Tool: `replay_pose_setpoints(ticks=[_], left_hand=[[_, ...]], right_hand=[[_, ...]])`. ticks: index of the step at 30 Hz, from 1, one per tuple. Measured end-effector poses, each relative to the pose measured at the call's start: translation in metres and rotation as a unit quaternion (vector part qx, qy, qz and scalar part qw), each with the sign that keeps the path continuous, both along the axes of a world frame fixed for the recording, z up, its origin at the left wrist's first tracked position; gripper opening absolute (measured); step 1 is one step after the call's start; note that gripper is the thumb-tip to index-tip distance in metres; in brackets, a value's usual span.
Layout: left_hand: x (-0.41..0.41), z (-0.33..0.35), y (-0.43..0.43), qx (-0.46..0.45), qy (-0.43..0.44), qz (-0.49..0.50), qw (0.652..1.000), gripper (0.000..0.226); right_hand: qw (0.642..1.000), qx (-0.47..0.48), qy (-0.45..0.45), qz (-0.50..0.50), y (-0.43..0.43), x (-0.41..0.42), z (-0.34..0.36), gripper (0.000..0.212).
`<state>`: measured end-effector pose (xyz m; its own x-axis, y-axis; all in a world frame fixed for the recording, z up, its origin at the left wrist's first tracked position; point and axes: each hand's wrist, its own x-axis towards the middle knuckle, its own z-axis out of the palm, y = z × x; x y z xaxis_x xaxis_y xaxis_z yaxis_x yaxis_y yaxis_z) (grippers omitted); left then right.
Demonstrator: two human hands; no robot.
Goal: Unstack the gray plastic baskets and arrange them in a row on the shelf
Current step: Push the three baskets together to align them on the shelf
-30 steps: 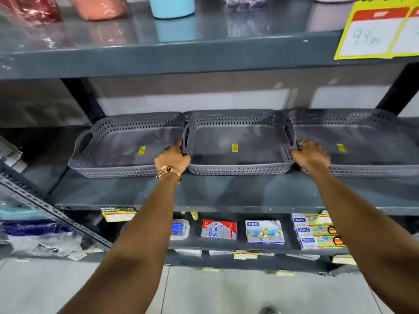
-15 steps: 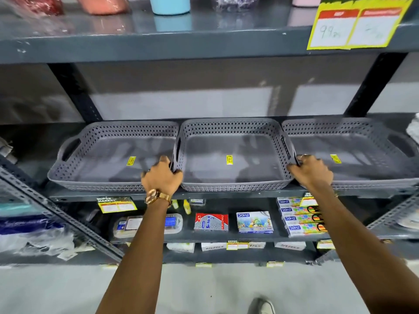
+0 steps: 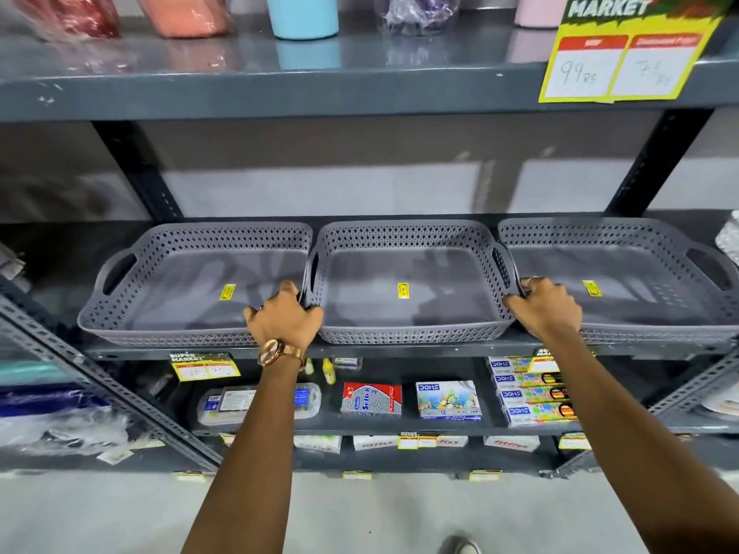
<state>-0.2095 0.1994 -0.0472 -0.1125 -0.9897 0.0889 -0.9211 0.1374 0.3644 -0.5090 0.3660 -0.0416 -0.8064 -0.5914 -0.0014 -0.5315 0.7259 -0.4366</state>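
Three gray perforated baskets stand side by side on the middle shelf (image 3: 400, 351): a left basket (image 3: 168, 269), a middle basket (image 3: 408, 273) and a right basket (image 3: 640, 269). Each has a small yellow sticker on its floor. My left hand (image 3: 286, 319), with a gold watch at the wrist, grips the middle basket's left handle where it meets the left basket. My right hand (image 3: 546, 307) grips its right handle, against the right basket. All three are empty and touch each other.
The shelf above (image 3: 280, 90) carries wrapped tumblers and a yellow price card (image 3: 624, 62). Below lie stationery boxes (image 3: 448, 399) and a price tag (image 3: 204, 366). Dark uprights (image 3: 138, 169) stand behind the baskets. A slanted metal rack (image 3: 100, 387) is at left. A shoe tip (image 3: 460, 545) shows on the floor.
The view has drawn back and tilted down. The baskets now sit nearer the shelf's front edge. Both hands keep their hold on the middle basket's handles.
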Motion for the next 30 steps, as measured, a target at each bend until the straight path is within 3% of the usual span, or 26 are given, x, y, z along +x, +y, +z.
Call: replay_pose_setpoints(ticks=[30], left_hand=[[0.002,-0.003,-0.002,-0.002,-0.017,-0.001,1.0,0.032]], right_hand=[[1.0,0.013,0.023,-0.009,0.004,0.012,0.01,0.021]])
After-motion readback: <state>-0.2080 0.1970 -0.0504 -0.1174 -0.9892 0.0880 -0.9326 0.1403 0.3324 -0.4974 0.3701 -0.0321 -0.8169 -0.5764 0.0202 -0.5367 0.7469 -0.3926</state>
